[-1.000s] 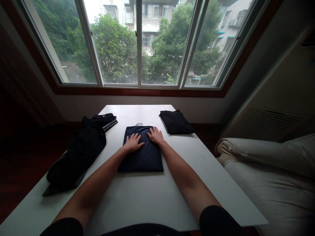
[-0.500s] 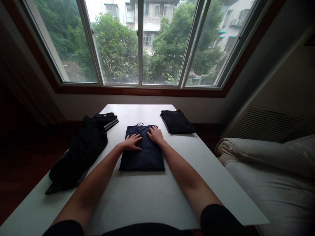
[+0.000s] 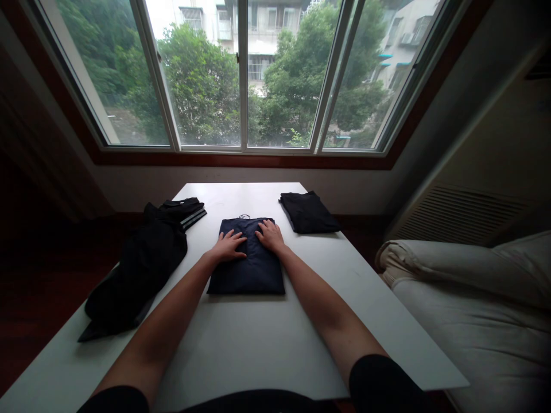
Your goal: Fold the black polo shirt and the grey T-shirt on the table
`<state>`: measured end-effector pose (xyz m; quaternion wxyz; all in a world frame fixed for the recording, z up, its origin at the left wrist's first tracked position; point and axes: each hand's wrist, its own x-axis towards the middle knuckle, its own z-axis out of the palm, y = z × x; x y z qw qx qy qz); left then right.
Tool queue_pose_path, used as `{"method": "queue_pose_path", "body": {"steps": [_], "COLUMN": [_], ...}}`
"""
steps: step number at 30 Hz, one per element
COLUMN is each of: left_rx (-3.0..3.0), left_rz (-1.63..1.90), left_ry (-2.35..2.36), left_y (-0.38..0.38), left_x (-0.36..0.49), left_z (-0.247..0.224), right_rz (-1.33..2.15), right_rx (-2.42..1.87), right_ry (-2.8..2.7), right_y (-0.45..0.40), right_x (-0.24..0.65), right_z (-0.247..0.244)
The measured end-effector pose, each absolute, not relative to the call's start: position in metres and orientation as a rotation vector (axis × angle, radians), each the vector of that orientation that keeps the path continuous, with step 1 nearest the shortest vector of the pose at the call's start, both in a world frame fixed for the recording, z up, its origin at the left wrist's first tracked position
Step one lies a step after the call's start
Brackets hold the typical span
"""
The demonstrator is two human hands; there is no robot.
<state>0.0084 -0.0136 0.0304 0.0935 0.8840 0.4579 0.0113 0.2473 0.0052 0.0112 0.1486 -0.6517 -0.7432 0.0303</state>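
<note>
A folded navy garment (image 3: 247, 278) with a thin drawstring loop at its far edge lies flat on the white table (image 3: 215, 355). On its left half rests my left hand (image 3: 229, 245), fingers spread and palm down. My right hand (image 3: 270, 235) lies on its upper right part, also with fingers apart. Neither hand grips the cloth. What kind of garment it is, the folds do not clearly show.
A crumpled black garment (image 3: 138, 275) with pale stripes hangs over the table's left edge. At the far right of the table lies a folded black garment (image 3: 309, 212). A pale sofa (image 3: 469, 287) stands to the right, and a window (image 3: 245, 86) is beyond the table.
The navy garment's near edge has shifted slightly away from me, with both hands still flat on it. The rest of the view has drifted slightly to the left.
</note>
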Motion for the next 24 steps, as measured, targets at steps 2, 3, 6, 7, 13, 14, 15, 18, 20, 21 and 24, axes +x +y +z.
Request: {"method": "queue_pose_path", "body": {"steps": [2,3,6,7,13,14,15,18,20,21,24], "left_rx": [2.628,2.626,2.605,2.599,2.486,2.463,2.444,2.403,2.372,2.360,2.338], "left_rz": [0.076,0.103,0.182,0.208,0.308,0.320,0.330,0.342,0.337,0.335,0.309], "left_ry": [1.407,1.440,1.552,1.590,1.750,1.769,1.793,1.864,1.898,1.908,1.906], "left_y": [-0.011,-0.009,-0.005,-0.003,0.005,0.007,0.008,0.010,0.010,0.011,0.013], "left_x": [0.007,0.006,0.004,0.003,0.001,0.001,0.000,0.001,0.002,0.002,0.000], "left_z": [0.027,0.026,0.019,0.017,0.004,0.002,-0.001,-0.007,-0.010,-0.010,-0.011], "right_rz": [0.081,0.073,0.033,0.022,0.074,0.093,0.109,0.143,0.167,0.177,0.170], "right_rx": [-1.857,-1.847,-1.803,-1.787,-1.672,-1.640,-1.609,-1.542,-1.543,-1.556,-1.618], "right_ry": [-2.141,-2.141,-2.134,-2.132,-2.157,-2.173,-2.192,-2.270,-2.325,-2.343,-2.348], "right_y": [0.005,0.005,0.004,0.004,0.001,0.000,-0.002,-0.010,-0.015,-0.017,-0.022], "right_x": [0.247,0.247,0.247,0.247,0.228,0.221,0.215,0.197,0.190,0.189,0.187], "right_z": [0.012,0.012,0.013,0.014,0.016,0.015,0.014,0.008,0.004,0.002,0.000]}}
